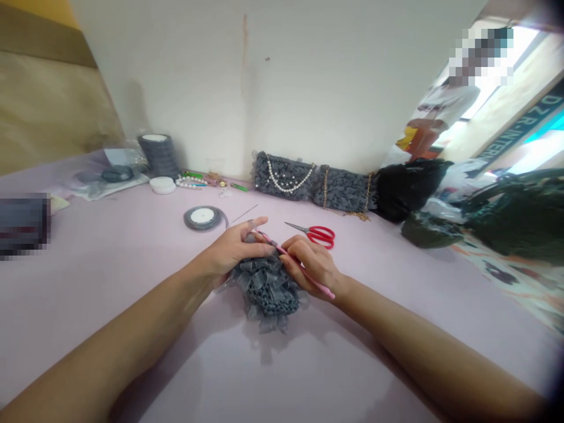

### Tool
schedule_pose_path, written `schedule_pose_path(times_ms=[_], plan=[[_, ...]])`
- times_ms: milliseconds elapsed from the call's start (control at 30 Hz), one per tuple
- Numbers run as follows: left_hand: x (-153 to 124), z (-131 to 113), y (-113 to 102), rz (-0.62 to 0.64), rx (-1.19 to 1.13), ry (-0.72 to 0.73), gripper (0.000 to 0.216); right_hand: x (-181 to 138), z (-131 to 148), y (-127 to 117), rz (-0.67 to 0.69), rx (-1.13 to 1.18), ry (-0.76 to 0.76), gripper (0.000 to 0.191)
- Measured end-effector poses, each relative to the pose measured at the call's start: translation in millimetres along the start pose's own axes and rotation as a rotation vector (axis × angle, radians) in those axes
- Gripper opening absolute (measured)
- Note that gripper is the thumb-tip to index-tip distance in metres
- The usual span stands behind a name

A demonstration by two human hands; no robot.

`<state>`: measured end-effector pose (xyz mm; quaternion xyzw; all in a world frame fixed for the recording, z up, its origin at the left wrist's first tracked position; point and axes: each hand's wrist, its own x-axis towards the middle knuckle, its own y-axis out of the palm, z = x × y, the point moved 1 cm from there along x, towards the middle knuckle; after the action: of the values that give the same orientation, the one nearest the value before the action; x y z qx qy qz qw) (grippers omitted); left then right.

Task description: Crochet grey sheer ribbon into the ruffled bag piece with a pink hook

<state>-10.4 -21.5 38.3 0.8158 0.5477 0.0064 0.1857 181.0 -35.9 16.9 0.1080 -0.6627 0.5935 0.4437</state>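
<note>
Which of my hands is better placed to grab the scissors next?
Probably your right hand: the red-handled scissors lie just beyond it. It grips a pink hook, so it would likely need freeing; your left hand, holding the gray ruffled piece, sits farther away.

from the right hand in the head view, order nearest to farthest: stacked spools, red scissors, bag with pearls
1. Red scissors: just beyond the right hand.
2. Bag with pearls: farther back, slightly left.
3. Stacked spools: at the back, well left.
</note>
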Motion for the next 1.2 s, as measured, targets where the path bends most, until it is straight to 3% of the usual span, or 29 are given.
schedule_pose_path(times_ms=[300, 700, 833, 967, 1067, 1200], plan=[[2, -5, -18, 0.039, 0.140, -0.060, 0.078, 4, 2, -6, 0.028, -0.019, -0.069, 0.008], [9, -10, -35, 0.149, 0.050, -0.157, 0.056, 11, 5, -13, 0.095, 0.028, -0.094, 0.010], [8, -12, -39, 0.148, 0.064, -0.185, 0.055, 10, 5, -15, 0.107, 0.201, 0.024, 0.012], [8, -10, -37, 0.157, 0.097, -0.184, 0.052, 10, 6, -15, 0.061, 0.496, 0.324, 0.024], [8, -5, -29, 0.194, 0.108, -0.155, 0.049, 10, 8, -9, 0.008, 0.670, 0.442, 0.030], [7, 6, -12, 0.251, 0.055, -0.120, 0.039, 7, 12, 4, -0.104, 0.673, 0.521, 0.024]])
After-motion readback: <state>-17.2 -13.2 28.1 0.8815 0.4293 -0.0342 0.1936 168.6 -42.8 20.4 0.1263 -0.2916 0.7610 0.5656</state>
